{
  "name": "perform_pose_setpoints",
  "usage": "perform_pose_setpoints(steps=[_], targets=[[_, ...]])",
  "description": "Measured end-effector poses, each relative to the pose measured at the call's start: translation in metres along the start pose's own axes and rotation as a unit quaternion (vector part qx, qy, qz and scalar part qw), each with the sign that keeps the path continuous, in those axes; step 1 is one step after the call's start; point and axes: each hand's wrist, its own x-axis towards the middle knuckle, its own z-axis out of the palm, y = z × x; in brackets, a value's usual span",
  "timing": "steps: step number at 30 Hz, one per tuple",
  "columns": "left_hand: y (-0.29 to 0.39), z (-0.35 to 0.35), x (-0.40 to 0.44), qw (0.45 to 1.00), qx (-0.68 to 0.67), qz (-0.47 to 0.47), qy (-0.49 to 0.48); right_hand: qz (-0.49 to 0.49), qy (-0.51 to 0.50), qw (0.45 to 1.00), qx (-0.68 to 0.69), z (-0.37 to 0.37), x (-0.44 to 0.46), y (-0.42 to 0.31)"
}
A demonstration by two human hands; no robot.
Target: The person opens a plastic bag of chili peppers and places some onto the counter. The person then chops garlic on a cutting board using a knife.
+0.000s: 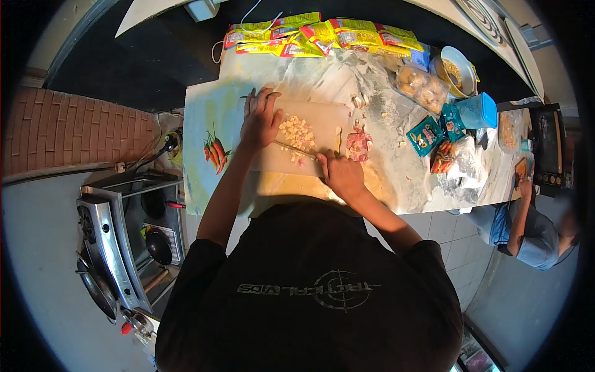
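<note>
A pale cutting board (317,118) lies on the marble-patterned counter. Chopped pale pieces (297,132) are heaped on its left half. My right hand (343,175) is closed round the handle of a knife (296,150), whose blade lies across the board just below the heap. My left hand (261,118) rests at the board's left edge, near the blade's far end, with its fingers apart. Reddish-pink peeled bits (358,144) sit by the board's right edge. Red chillies (215,154) with green stems lie to the left of the board.
Yellow-red packets (322,36) line the counter's back. To the right are a clear pack (423,88), a bowl (455,71), green sachets (426,135) and a blue-lidded container (480,111). A stove (105,239) stands at the left; another person (527,226) works at far right.
</note>
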Motion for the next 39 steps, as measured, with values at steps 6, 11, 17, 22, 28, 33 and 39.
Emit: perform_pose_setpoints(steps=[6,11,17,22,28,33,39], targets=[[-0.006,-0.006,-0.006,0.998,-0.043,0.005,-0.036,-0.011,0.013,1.0,-0.011,0.003,-0.015,-0.016],[-0.001,-0.011,-0.008,0.998,-0.019,0.045,-0.025,-0.013,-0.039,0.999,0.021,0.02,-0.02,-0.013],[-0.006,-0.005,-0.004,0.999,-0.03,0.022,-0.01,-0.014,-0.092,0.995,0.038,-0.007,-0.012,-0.012],[-0.004,0.0,-0.002,0.999,-0.033,0.027,-0.026,-0.024,-0.084,0.994,0.06,-0.001,-0.021,-0.013],[-0.003,-0.005,0.001,0.999,-0.003,0.051,-0.007,0.018,-0.046,0.997,0.065,0.019,-0.023,-0.02],[-0.013,-0.009,-0.008,0.998,-0.009,-0.009,0.06,-0.005,-0.073,0.995,0.07,-0.004,0.001,0.005],[-0.01,0.002,-0.054,0.978,-0.077,-0.094,0.17,0.032,-0.139,0.974,0.175,0.0,0.015,0.031]])
